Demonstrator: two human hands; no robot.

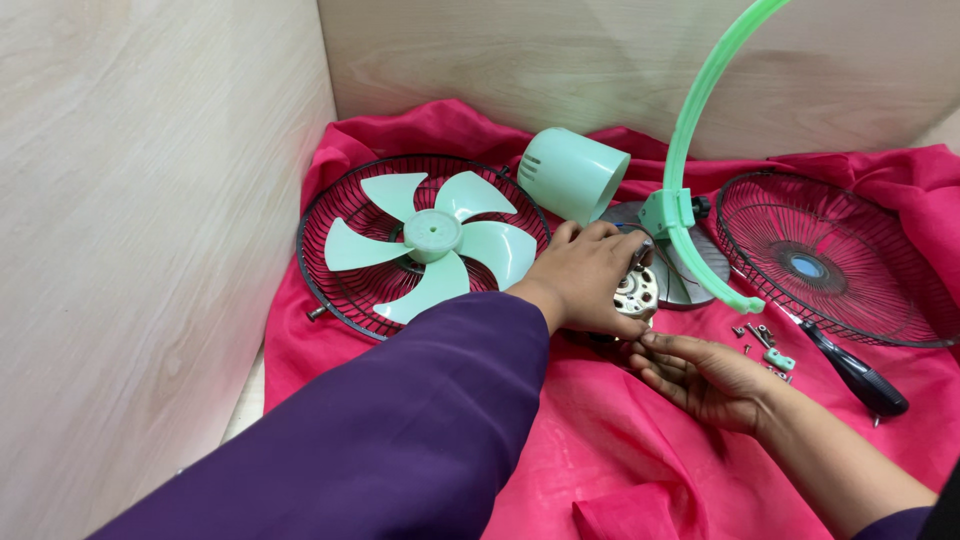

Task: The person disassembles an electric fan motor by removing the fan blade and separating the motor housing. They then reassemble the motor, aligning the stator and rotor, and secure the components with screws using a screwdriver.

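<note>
The left hand (pixel 585 275) curls its fingers around the round silver metal fan motor (pixel 636 292) at the middle of the crumpled pink cloth (pixel 610 440). The right hand (pixel 700 375) lies open, palm up, fingertips touching the motor's underside. Just left sits the black wire grille (pixel 335 285) with the mint-green blade (pixel 432 240); small screws (pixel 760 335) lie near the right. Bare cloth stays free toward the near edge.
</note>
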